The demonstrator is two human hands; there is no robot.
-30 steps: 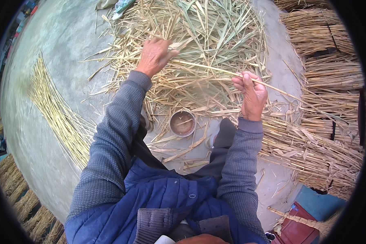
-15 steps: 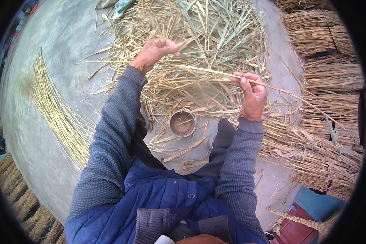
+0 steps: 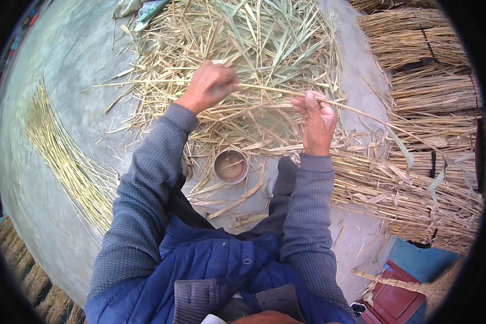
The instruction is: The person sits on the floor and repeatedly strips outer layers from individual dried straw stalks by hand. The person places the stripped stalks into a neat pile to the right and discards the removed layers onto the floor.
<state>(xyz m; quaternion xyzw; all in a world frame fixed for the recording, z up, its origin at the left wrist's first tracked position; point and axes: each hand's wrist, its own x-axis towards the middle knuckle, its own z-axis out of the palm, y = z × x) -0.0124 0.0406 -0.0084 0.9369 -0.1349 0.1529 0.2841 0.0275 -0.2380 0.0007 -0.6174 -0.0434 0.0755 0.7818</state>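
Observation:
A long, thin reed stalk point(image 3: 270, 88) stretches across in front of me, over a heap of dry and greenish leaves point(image 3: 286, 48). My left hand point(image 3: 210, 86) is closed round it, and the stalk's thin end pokes out to the left beyond the fist. Further right, my right hand point(image 3: 317, 121) pinches the same stalk between thumb and fingers. Past that hand the stalk slants down to the right, with a few leaves point(image 3: 406, 148) hanging from it. Both hands are raised above the heap, with a span of bare stalk between them.
A small round bowl point(image 3: 231, 166) stands on the floor between my feet. Stripped stalks point(image 3: 70, 156) lie at the left. Unstripped reeds point(image 3: 410, 189) lie at the right, below tied bundles point(image 3: 416, 38). A broom point(image 3: 399, 282) rests near a dark red object point(image 3: 391, 305) at lower right.
My left hand, empty before, has moved down slightly and closed on the stalk. My right hand still pinches it. The whole view has shifted a little.

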